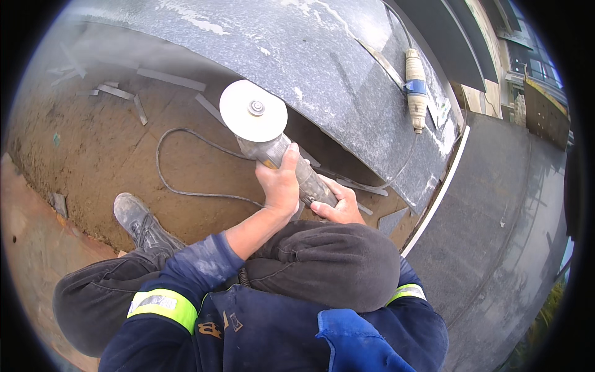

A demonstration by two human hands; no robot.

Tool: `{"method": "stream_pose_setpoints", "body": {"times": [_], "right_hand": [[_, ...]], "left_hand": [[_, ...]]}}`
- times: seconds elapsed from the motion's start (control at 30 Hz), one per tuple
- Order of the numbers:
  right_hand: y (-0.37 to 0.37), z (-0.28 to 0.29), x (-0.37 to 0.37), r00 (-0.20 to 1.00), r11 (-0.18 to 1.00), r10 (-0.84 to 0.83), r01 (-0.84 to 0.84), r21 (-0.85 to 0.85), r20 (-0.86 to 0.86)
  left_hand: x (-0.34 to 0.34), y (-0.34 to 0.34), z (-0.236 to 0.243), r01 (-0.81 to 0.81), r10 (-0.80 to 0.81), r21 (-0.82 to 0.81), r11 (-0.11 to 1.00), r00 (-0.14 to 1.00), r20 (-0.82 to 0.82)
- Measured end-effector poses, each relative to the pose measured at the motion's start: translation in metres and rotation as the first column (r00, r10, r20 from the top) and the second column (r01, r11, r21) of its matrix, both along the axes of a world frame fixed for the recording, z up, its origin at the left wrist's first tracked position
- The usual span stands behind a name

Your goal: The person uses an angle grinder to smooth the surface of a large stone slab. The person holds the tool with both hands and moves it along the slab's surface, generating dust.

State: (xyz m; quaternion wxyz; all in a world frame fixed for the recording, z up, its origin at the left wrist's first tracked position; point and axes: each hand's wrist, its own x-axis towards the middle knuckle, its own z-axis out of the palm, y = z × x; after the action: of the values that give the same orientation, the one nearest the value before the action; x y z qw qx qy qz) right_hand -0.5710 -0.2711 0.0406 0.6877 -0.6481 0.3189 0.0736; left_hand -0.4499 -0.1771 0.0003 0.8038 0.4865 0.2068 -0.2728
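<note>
Both my hands grip an angle grinder [305,177], held in front of my knees. My left hand [280,185] wraps round its body just behind the head, fingers closed. Farther back, my right hand [338,204] is closed on the rear of the body. A round white disc [253,111] faces up at the grinder's far end, near the edge of a large grey stone slab [347,99]. Whether the disc touches the slab's edge I cannot tell. A grey cord [176,191] loops over the dirt to the left of the grinder.
A cable connector [416,90] wrapped in blue tape lies on the slab beside a thin strip [383,64]. Cut stone offcuts [170,79] are scattered on the brown dirt [93,155]. A white edge strip [437,192] borders dark paving [489,204] at the right. Dust hangs at the upper left.
</note>
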Motion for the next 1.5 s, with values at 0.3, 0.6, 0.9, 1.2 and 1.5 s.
{"method": "stream_pose_setpoints", "body": {"times": [0.3, 0.6, 0.9, 1.2, 1.5], "right_hand": [[0.001, 0.000, 0.015, 1.000, 0.999, -0.006, 0.007, 0.038, -0.008], [0.005, 0.007, 0.028, 1.000, 0.995, -0.025, 0.024, 0.095, 0.016], [0.010, 0.005, 0.033, 0.997, 0.992, -0.042, 0.033, 0.123, 0.066], [0.016, 0.002, 0.039, 0.993, 0.990, -0.056, 0.041, 0.133, 0.107], [0.017, 0.000, 0.041, 0.992, 0.995, -0.033, 0.020, 0.101, 0.124]], "left_hand": [[0.014, 0.001, -0.002, -0.005, 0.005, 0.002, 1.000, 1.000, 0.000], [0.025, 0.001, 0.001, -0.033, 0.033, 0.006, 0.999, 0.999, -0.018], [0.035, 0.004, 0.005, -0.009, 0.008, -0.007, 1.000, 0.999, -0.043], [0.044, 0.008, 0.003, 0.013, -0.013, -0.004, 1.000, 0.998, -0.055], [0.049, 0.009, 0.006, 0.020, -0.019, 0.006, 1.000, 0.998, -0.059]]}}
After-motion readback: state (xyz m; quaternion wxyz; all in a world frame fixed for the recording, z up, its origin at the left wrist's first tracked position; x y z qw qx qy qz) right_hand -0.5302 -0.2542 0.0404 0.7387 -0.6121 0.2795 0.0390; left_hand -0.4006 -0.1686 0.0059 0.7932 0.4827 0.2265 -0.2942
